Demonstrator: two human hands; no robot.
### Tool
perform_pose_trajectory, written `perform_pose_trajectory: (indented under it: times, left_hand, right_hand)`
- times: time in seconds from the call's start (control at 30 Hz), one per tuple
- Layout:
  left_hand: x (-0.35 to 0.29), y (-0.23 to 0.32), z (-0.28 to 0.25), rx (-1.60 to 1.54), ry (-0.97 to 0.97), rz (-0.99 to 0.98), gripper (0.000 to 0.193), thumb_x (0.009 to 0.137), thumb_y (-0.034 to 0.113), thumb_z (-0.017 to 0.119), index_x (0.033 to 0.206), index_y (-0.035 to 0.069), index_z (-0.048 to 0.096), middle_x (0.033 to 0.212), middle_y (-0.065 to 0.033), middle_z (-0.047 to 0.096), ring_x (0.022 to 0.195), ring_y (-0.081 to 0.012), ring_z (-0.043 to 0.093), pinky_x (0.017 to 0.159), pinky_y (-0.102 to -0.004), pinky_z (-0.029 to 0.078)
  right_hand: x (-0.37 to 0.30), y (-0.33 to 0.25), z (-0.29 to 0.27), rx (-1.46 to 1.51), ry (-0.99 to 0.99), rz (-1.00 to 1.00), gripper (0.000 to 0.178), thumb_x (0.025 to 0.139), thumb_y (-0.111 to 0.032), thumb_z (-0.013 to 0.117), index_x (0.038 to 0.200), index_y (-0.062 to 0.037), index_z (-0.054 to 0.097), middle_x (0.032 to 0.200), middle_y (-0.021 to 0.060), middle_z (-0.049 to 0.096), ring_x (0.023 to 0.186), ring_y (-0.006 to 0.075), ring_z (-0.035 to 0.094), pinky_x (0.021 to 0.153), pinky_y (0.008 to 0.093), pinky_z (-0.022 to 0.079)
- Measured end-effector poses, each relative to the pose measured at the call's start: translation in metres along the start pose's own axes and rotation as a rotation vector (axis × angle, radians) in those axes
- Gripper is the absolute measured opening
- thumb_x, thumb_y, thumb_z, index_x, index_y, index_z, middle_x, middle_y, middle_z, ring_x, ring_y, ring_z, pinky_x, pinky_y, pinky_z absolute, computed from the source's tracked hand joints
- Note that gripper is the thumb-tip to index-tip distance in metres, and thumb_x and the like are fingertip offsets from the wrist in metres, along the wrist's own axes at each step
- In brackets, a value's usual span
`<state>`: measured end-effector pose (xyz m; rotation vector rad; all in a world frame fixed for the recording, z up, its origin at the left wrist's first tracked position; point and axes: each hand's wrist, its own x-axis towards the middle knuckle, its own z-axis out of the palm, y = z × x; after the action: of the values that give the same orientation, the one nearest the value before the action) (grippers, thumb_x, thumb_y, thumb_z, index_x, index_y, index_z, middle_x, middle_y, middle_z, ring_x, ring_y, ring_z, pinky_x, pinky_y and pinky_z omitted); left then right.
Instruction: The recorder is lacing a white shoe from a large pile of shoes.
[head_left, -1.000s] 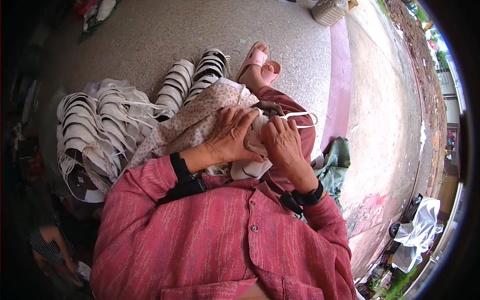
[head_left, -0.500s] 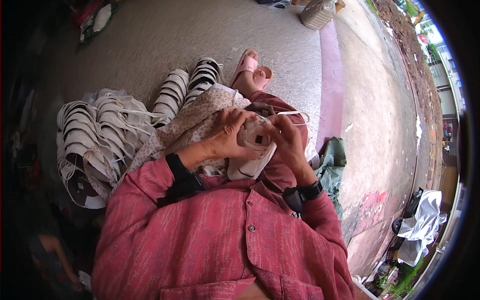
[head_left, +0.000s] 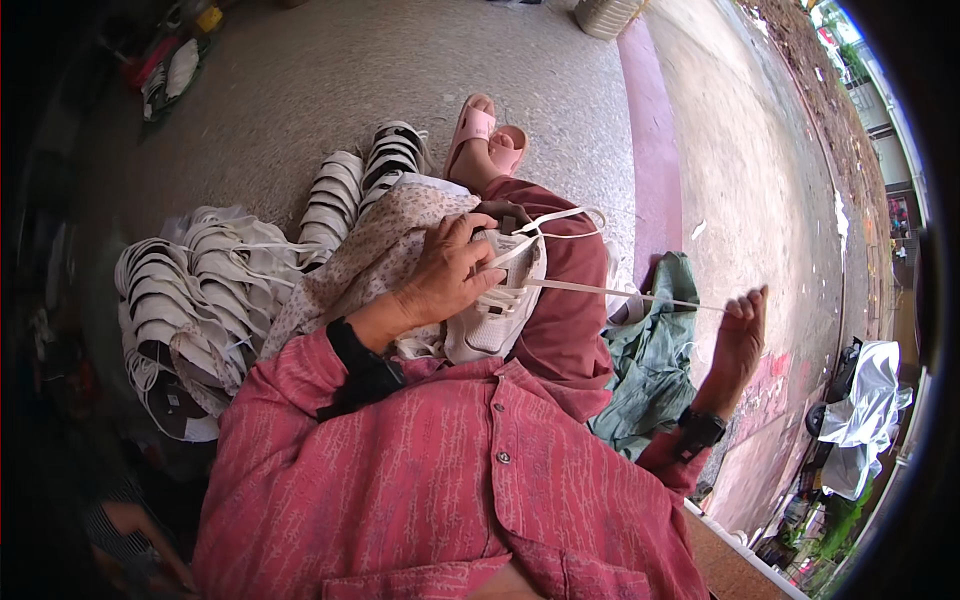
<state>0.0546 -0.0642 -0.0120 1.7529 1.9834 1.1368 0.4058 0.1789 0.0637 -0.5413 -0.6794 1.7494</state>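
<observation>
Currently: white sneaker (head_left: 497, 315) on the lap, left hand (head_left: 445, 275) clasped over its top. Right hand (head_left: 738, 335), well right of the sneaker, pinches a taut white lace (head_left: 610, 292). Stacked white shoes (head_left: 190, 300) lie left of the sneaker.

A white sneaker (head_left: 495, 310) is held on the lap, lying tilted on a floral-patterned cloth, its laced upper turned upward. The shoe is partly covered by the left hand (head_left: 445, 280), which is pressed over it. A flat white shoelace (head_left: 610, 292) is threaded through its eyelets; one end is drawn out taut to the side and pinched by the raised right hand (head_left: 738, 340), well apart from the shoe. Another loop of lace is seen curling beyond the toe.
</observation>
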Motion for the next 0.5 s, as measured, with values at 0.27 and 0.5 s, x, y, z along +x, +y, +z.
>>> perform_pose_trajectory:
  times: [0.27, 0.5]
  left_hand:
    - [0.007, -0.006, -0.014, -0.1, -0.141, -0.051, 0.023, 0.075, 0.022, 0.074, 0.088, 0.01, 0.06, 0.126, -0.0095, 0.052, 0.12, -0.0299, 0.047, 0.105, -0.0412, 0.03]
    - [0.021, -0.018, -0.021, -0.585, -0.246, -0.337, 0.056, 0.068, 0.01, 0.077, 0.118, 0.007, 0.053, 0.119, -0.007, 0.055, 0.113, -0.0189, 0.053, 0.096, -0.0308, 0.042]
  right_hand:
    - [-0.013, -0.031, -0.139, -0.128, 0.45, -0.143, 0.032, 0.097, -0.007, 0.056, 0.127, 0.0035, 0.05, 0.095, 0.0083, 0.063, 0.07, 0.0131, 0.055, 0.065, 0.0259, 0.049]
    - [-0.046, 0.087, 0.037, -0.975, -0.195, -0.038, 0.021, 0.096, -0.006, 0.057, 0.117, -0.0006, 0.059, 0.091, 0.009, 0.069, 0.07, 0.0119, 0.063, 0.064, 0.0241, 0.051]
